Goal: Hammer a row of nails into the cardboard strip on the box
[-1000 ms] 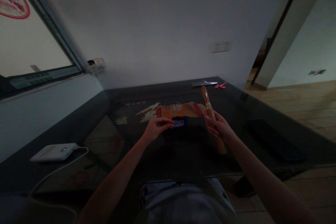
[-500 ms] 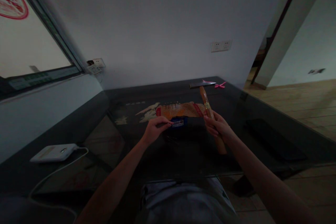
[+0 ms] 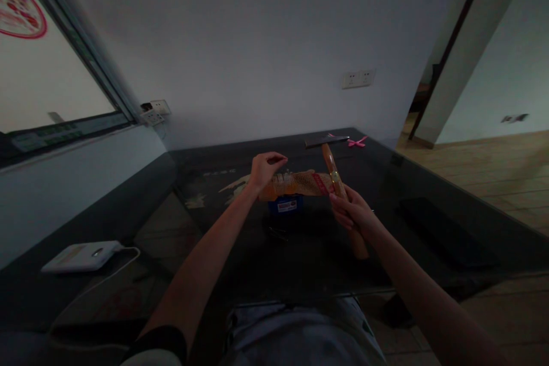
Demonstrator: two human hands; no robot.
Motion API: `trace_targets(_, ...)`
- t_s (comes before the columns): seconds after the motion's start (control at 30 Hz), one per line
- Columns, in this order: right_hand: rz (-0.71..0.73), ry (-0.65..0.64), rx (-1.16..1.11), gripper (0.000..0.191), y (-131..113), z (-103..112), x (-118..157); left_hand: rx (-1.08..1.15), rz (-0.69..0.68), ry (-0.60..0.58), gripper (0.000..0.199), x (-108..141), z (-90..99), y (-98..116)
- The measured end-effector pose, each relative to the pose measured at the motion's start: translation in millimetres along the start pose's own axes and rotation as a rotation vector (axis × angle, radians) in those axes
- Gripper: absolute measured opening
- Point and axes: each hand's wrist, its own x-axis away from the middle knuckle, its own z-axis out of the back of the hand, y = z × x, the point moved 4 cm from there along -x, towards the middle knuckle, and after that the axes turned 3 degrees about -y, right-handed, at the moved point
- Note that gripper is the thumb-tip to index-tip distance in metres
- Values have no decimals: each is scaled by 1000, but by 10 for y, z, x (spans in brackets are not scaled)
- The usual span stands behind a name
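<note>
My right hand (image 3: 351,211) is closed round the wooden handle of a hammer (image 3: 338,186), which is held tilted with its narrow metal head at the top. My left hand (image 3: 268,168) hovers over the left part of an orange and tan printed packet (image 3: 300,182), thumb and fingertips pinched together. Whatever may be between those fingertips is too small to make out. A blue box (image 3: 286,205) with a pale label sits just in front of the packet. Some thin small pieces (image 3: 278,233) lie on the dark table nearer me.
The dark glossy table (image 3: 240,274) meets a wall with sockets (image 3: 358,79). At left lies a white device (image 3: 83,256) with a cable. A pink bow (image 3: 357,142) is near the far right corner, and a flat black object (image 3: 446,231) lies to the right.
My left hand has moved up and away from me, from beside the blue box to above the packet. My right hand still holds the hammer in nearly the same place.
</note>
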Motion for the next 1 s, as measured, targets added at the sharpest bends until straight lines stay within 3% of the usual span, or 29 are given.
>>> trace_targets(0.23,6,41,-14,30,-36,12,-3,-65,41,-116,15,54,-148,-239)
trace_targets(0.57,-17,11,47,32,12,-1,-21,-72,30,-143,15,133,-189,-255)
trace_targets(0.7,-14,10,285,30,-113,32,-45,-84,50,-153,16,137,-181,-209)
trace_targets(1.0,-57,-89,883,16,-775,96,-231,-76,157,-186,21,135,-205,-231)
